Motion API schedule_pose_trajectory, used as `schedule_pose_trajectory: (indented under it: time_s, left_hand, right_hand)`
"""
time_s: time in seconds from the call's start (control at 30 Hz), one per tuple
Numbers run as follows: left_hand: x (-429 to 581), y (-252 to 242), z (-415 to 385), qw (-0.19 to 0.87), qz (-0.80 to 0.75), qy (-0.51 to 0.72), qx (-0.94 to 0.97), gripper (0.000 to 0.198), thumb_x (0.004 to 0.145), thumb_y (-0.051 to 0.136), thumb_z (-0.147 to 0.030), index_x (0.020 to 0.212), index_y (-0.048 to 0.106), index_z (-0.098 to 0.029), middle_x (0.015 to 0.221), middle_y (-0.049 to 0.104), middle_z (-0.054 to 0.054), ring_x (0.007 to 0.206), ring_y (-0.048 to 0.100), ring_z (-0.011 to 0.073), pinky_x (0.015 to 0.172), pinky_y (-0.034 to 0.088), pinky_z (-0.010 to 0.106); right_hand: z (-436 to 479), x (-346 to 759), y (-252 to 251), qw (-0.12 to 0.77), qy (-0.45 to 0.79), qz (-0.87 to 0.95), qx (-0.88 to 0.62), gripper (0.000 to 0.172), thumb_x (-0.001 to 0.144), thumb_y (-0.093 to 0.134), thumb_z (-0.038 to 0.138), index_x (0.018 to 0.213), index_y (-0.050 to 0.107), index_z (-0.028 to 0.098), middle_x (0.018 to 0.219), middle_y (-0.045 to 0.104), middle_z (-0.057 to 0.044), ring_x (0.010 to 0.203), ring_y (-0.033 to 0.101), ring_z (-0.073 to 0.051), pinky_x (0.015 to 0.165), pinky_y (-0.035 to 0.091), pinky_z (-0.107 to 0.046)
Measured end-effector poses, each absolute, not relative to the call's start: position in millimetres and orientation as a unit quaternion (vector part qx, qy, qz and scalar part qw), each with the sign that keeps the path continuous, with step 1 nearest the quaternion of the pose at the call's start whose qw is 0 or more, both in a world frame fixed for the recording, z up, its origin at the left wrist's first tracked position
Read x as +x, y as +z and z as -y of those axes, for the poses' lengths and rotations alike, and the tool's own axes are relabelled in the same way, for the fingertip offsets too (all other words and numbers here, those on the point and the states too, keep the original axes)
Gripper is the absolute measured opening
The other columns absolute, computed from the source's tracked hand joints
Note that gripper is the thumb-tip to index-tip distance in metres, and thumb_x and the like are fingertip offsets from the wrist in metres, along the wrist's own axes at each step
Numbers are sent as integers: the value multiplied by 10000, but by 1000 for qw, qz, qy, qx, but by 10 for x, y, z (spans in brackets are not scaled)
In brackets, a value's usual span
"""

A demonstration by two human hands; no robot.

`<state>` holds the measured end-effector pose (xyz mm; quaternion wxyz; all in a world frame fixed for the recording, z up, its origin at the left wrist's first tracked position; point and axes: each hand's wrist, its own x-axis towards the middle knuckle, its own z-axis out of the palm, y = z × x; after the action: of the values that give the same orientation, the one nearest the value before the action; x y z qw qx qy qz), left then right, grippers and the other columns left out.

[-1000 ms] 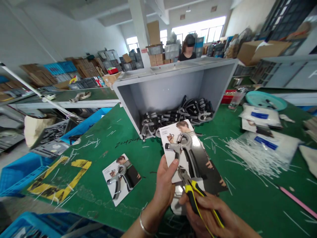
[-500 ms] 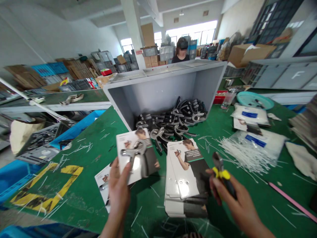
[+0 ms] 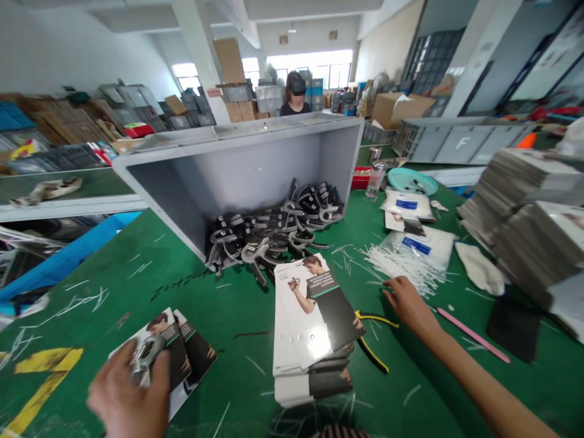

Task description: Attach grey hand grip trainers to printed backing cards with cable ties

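At the lower left, my left hand (image 3: pixel 130 389) is closed around a grey hand grip (image 3: pixel 148 354) lying on a printed card (image 3: pixel 171 340); another card lies beneath. My right hand (image 3: pixel 404 301) reaches toward the white plastic ties (image 3: pixel 406 267), its fingers apart and holding nothing. Between my hands stands a stack of printed cards (image 3: pixel 314 310). Yellow-and-black pliers (image 3: pixel 376 356) lie against its right side, partly hidden by it. Many black and grey hand grips (image 3: pixel 269 234) spill out of the tipped grey crate (image 3: pixel 255 170).
Plastic bags (image 3: pixel 408 204), a teal plate (image 3: pixel 413 181) and a glass (image 3: pixel 375 179) stand back right. A pink stick (image 3: pixel 474 336), a white glove (image 3: pixel 480 267) and tall grey stacks (image 3: pixel 524 207) are at the right. A person (image 3: pixel 295 97) is behind the crate.
My left hand has moved left and lowered the card with its hand grip onto the other card. My right hand has let go of the pliers and moved toward the ties. The view has turned right.
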<state>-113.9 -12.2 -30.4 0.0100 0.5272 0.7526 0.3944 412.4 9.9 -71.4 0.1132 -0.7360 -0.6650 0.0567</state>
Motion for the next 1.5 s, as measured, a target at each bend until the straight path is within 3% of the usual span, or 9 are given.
schedule_pose_trajectory:
  time_s: [0.1, 0.23, 0.43, 0.67, 0.83, 0.93, 1.07, 1.27, 1.5]
  left_hand:
    - [-254, -264, -91, 201, -667, 395, 599, 574, 886, 498, -513, 1337, 521, -158, 1345, 569, 160, 1255, 529, 326, 1095, 377, 529]
    - [528, -381, -304, 285, -592, 378, 652, 835, 748, 714, -488, 1444, 410, -141, 1475, 441, 199, 1387, 378, 360, 1150, 284, 547]
    - [479, -419, -356, 402, -530, 426, 613, 467, 931, 538, -393, 1371, 527, -238, 1424, 537, 98, 1336, 464, 276, 1150, 294, 476]
    - [355, -33, -403, 174, -546, 452, 684, 463, 922, 576, -326, 1370, 539, -216, 1401, 533, 121, 1342, 427, 296, 1148, 273, 477]
    - [605, 395, -449, 288, -469, 420, 721, 254, 961, 538, -299, 1179, 660, -252, 1147, 670, 57, 1016, 619, 202, 927, 468, 335]
    - [764, 476, -430, 297, -418, 358, 780, 291, 930, 602, -304, 1210, 651, -241, 1084, 681, 62, 931, 618, 198, 873, 476, 333]
    - [742, 457, -350, 299, -384, 323, 812, 188, 950, 562, -266, 917, 742, -224, 854, 691, 45, 847, 624, 196, 796, 475, 315]
    - [515, 431, -153, 301, -425, 356, 776, 331, 905, 639, -289, 1232, 624, -246, 1060, 680, 68, 879, 611, 195, 843, 484, 334]
    - [452, 376, -89, 363, -424, 366, 745, 165, 928, 601, -263, 825, 716, -205, 812, 661, 38, 808, 597, 180, 747, 446, 281]
  right_hand:
    - [-284, 4365, -722, 102, 66, 640, -759, 216, 918, 496, 227, 1012, 658, 119, 1023, 607, -174, 843, 617, -265, 730, 474, -356]
    - [-426, 4427, -661, 123, 89, 647, -747, 168, 899, 512, 234, 898, 663, 160, 949, 633, -131, 827, 605, -255, 670, 430, -323]
    - [-646, 4485, -388, 222, 128, 624, -738, 283, 912, 483, 369, 895, 671, 157, 952, 676, -128, 922, 596, -268, 799, 433, -375]
    - [-689, 4123, 63, 306, 305, 617, -658, 408, 912, 497, 537, 950, 666, 167, 739, 643, -17, 574, 531, -137, 568, 433, -278]
    - [-577, 3534, 420, 313, 451, 633, -545, 341, 894, 578, 508, 898, 673, 181, 740, 612, 2, 596, 507, -123, 550, 404, -248]
    - [-503, 3213, 604, 267, 484, 682, -479, 267, 893, 608, 436, 871, 674, 179, 773, 623, -2, 680, 527, -138, 621, 412, -252]
    - [-438, 3025, 754, 249, 536, 685, -427, 246, 910, 605, 413, 887, 655, 174, 750, 590, 13, 673, 500, -124, 616, 390, -238]
    - [-348, 2900, 665, 242, 564, 667, -424, 235, 909, 612, 409, 861, 639, 182, 744, 583, 20, 660, 501, -120, 592, 382, -228]
    - [-353, 2782, 606, 232, 586, 668, -396, 259, 924, 604, 420, 947, 689, 176, 807, 625, -3, 696, 528, -127, 638, 432, -246]
